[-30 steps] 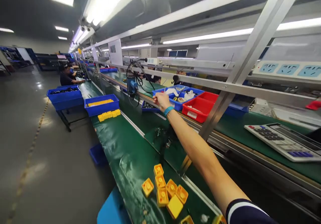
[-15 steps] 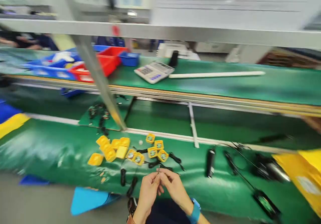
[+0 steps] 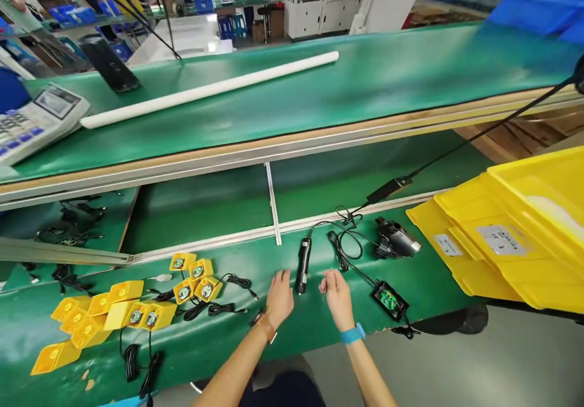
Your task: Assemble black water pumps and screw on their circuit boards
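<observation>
My left hand (image 3: 280, 298) is low over the green bench mat, fingers stretched forward and nothing seen in them. Just to its right lies a black electric screwdriver (image 3: 303, 267), its cord running from the far end. My right hand (image 3: 338, 299), with a blue wristband, is closed in a pinch on a slim metal screwdriver bit (image 3: 324, 295). Left of my hands are several yellow square housings (image 3: 207, 288) with round circuit boards inside and black cables (image 3: 228, 309) beside them. More yellow housings (image 3: 91, 331) without visible boards are clustered farther left.
At right are a black device (image 3: 396, 238), a black box with a green face (image 3: 389, 300) and large yellow bins (image 3: 456, 246). A white tube (image 3: 214, 90) and a weighing scale (image 3: 41, 121) rest on the raised shelf. A metal strut (image 3: 272, 203) crosses behind the bench.
My hands have parted; they were together around the thin bit. The left reaches to beside the electric screwdriver, while the right keeps the bit. The view has swung right.
</observation>
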`<state>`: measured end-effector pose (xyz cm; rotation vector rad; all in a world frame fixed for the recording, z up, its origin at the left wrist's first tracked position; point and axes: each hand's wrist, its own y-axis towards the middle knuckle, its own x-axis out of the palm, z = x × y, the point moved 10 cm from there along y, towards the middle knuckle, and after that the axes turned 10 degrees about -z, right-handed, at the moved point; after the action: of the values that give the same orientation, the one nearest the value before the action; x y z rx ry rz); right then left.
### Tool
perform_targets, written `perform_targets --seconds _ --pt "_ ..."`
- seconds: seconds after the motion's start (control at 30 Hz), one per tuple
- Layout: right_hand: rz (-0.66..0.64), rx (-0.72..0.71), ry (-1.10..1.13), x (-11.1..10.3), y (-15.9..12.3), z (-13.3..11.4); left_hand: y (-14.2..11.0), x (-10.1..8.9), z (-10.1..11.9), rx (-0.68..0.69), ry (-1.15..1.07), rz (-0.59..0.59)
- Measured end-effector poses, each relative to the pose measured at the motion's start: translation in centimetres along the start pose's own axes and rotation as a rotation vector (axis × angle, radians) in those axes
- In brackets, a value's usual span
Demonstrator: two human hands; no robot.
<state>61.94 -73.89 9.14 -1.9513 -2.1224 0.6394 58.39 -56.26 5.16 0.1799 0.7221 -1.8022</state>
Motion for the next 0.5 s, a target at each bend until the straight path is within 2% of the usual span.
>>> perform_targets --seconds 0.07,0.13,0.23,0.3,0.4,0.5 --pt "0.004 0.030 0.035 -1.7 0.2 1.3 2.9 2.1 1.3 0.167 0.126 -0.157" --pt "0.015 0.050 0.069 -2.8 -0.7 2.4 4.7 4.4 2.6 0.388 0.236 -0.390" --pt "0.070 0.076 0.110 -3.9 -3.2 4.1 5.6 6.4 3.7 0.695 0.354 -0.710" --pt "0.122 0.091 0.130 -4.7 -5.0 5.0 5.8 6.9 4.6 0.850 0.395 -0.824" --pt "0.234 0.117 0.175 -6.5 -7.2 5.3 5.3 7.4 7.1 0.978 0.403 -0.820" --pt "0.365 0.054 0.256 -8.6 -8.7 2.7 4.0 7.3 10.5 0.956 0.375 -0.634"
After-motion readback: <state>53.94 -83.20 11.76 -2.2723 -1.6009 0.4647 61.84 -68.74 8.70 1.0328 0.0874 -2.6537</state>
